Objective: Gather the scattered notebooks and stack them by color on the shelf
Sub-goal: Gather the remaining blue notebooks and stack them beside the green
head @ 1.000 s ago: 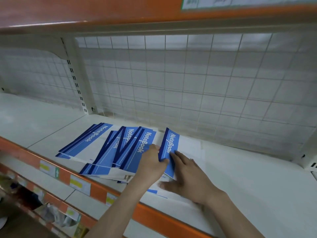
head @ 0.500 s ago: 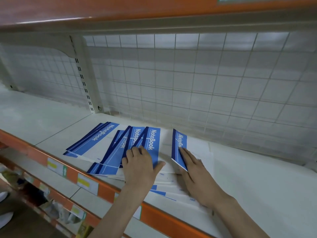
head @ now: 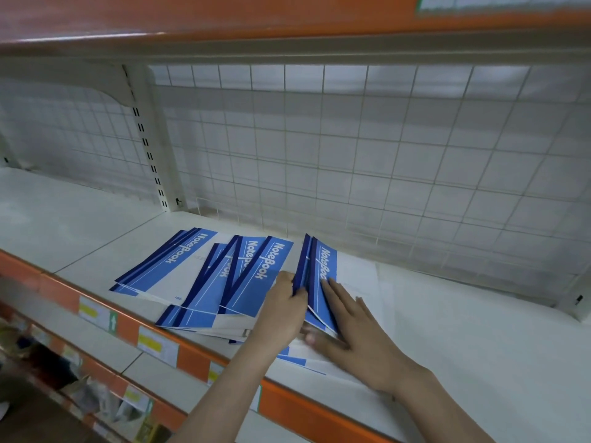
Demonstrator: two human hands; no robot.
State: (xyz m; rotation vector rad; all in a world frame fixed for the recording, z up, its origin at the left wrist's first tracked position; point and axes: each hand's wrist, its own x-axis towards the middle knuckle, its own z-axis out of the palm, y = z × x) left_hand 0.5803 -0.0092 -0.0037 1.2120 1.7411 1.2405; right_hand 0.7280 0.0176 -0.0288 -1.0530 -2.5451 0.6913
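A wide white shelf (head: 479, 330) fills the lower half of the frame, edged along its front by an orange rail (head: 192, 350) that runs from the left edge down toward the bottom centre, with pale price labels (head: 158, 345) stuck along it. Behind the shelf stands a white wire grid (head: 351, 155) as a back wall, and a slotted upright post (head: 150, 148) rises at the upper left; the orange lip of the shelf above (head: 224, 24) spans the top. On the shelf, left of centre, lie the blue notebooks: a leftmost batch (head: 166, 266) fanned flat with "NoteBook" readable along the blue band, then a middle batch (head: 246, 282) overlapping one another just beside it (their white lower halves spread toward the rail). Right of these, a small raised bundle of notebooks (head: 316, 276) is tilted up on its long edge, apart from the middle batch by a narrow gap of white. The left hand (head: 284, 311) comes up from the bottom centre and grips this bundle, its fingers curled round the dark-blue spine edge near the bundle's lower part. The right hand (head: 348, 324) lies on the other side of the same bundle, fingers straight and spread, pressing flat against its blue cover and the white sheets beneath. So the bundle sits between the two hands, touching both. A lower shelf (head: 96, 394) shows blurred at the lower left corner.
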